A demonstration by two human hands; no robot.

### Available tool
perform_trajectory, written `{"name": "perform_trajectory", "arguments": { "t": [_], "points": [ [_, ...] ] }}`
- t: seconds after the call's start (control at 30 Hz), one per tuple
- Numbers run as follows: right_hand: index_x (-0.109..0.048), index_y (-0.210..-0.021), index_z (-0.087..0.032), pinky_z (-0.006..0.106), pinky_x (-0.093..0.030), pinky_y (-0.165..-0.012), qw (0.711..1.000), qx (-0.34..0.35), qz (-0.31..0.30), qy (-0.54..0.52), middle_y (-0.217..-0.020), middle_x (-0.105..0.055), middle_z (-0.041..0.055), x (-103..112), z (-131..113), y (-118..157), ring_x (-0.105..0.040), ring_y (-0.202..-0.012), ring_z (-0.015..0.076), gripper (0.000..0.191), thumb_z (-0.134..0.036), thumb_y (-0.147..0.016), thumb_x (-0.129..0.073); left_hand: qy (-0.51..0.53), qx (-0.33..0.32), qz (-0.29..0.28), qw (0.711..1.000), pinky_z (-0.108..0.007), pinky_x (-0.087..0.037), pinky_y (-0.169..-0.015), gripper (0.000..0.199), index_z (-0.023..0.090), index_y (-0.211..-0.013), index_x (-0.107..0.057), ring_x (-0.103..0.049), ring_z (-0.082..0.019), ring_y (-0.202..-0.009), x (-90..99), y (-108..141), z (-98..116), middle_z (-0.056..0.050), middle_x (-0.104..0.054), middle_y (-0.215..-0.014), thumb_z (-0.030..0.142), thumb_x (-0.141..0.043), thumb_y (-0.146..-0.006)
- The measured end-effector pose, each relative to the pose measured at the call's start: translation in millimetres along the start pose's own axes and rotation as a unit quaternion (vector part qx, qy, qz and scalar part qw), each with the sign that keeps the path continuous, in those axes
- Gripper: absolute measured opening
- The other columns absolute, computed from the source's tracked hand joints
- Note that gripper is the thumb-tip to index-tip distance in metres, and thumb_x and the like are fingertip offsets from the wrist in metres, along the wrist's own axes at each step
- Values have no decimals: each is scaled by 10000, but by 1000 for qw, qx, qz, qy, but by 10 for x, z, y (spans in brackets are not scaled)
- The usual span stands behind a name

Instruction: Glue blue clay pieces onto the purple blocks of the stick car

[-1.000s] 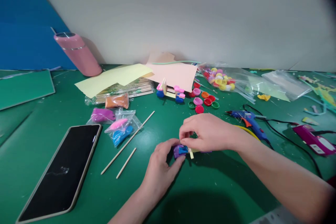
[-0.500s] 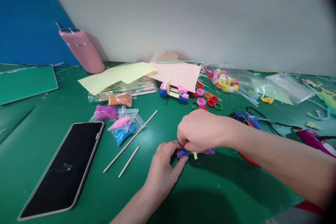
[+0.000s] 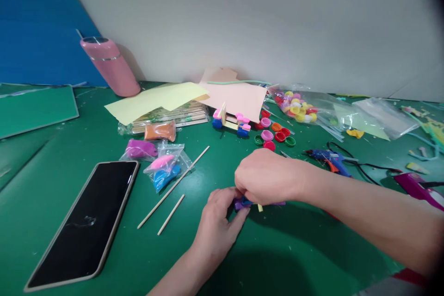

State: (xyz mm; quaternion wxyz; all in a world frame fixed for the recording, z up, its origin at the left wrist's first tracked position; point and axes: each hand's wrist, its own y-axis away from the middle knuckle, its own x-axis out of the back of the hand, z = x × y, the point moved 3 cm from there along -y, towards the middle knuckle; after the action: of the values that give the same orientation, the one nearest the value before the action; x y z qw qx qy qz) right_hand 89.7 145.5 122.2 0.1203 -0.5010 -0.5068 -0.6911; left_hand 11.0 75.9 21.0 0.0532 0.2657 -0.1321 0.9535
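Near the middle of the table, my left hand [image 3: 218, 224] pinches the left end of a small toy car [image 3: 239, 204] with purple and blue parts and a pale stick poking out. Over its top, my right hand [image 3: 262, 175] is curled with its fingers closed on a blue piece [image 3: 246, 200]; the fingertips are largely hidden. Behind the hands stands another small stick car [image 3: 231, 123] with blue and pink parts. Several coloured bottle caps [image 3: 267, 135] lie beside it. Left of my hands rest a long wooden stick [image 3: 173, 187] and a short one [image 3: 171, 214].
A phone [image 3: 83, 222] lies at the left, near bagged clay [image 3: 165, 176]. A pink tumbler [image 3: 113, 67] stands by the wall. Paper sheets [image 3: 156, 99] and a bag of caps [image 3: 296, 106] are at the back. A blue glue gun [image 3: 329, 157] and its cord lie right.
Both hands keep their hold on the toy car. My right hand has dipped slightly, covering more of the car's top. The whole view has shifted a little.
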Motion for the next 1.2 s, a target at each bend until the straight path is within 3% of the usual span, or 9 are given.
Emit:
{"name": "perform_trajectory", "arguments": {
  "t": [0.5,0.9,0.97,1.07,1.2],
  "points": [
    [-704,-727,-170,222,-320,-428,1000,1,-25,-3,-634,-681,59,13,7,14,-621,-589,198,172,-129,-667,-548,3,-16,12,1000,-312,-492,-673,124,204,-828,-562,-623,-175,-727,12,-9,11,-24,-672,-793,162,-587,-714],
    [-684,-681,-166,209,-271,-393,1000,6,-13,-8,-575,-644,39,26,31,25,-600,-536,175,122,-132,-684,-568,-10,-40,19,999,-300,-482,-669,135,195,-829,-548,-616,-161,-721,6,-7,23,-8,-665,-789,152,-604,-715],
    [-681,-687,-165,214,-288,-408,1000,3,25,-17,-599,-645,35,60,76,96,-604,-556,172,111,-147,-707,-573,-8,-51,23,998,-306,-482,-682,160,199,-852,-541,-619,-162,-748,-1,-2,18,-12,-671,-823,149,-608,-716],
    [-681,-808,-196,224,-366,-501,987,-7,147,-62,-714,-671,28,85,168,267,-620,-672,173,129,-183,-769,-559,-7,-57,24,998,-322,-484,-702,199,207,-887,-535,-621,-168,-787,-11,4,6,-18,-677,-868,136,-609,-717],
    [-617,-992,-228,230,-415,-620,934,-60,311,-166,-853,-663,4,-74,265,542,-605,-749,147,188,-235,-830,-523,-8,-51,29,998,-352,-484,-741,209,210,-906,-527,-619,-181,-839,-15,10,-10,-31,-677,-916,136,-603,-726]
  ]
}}
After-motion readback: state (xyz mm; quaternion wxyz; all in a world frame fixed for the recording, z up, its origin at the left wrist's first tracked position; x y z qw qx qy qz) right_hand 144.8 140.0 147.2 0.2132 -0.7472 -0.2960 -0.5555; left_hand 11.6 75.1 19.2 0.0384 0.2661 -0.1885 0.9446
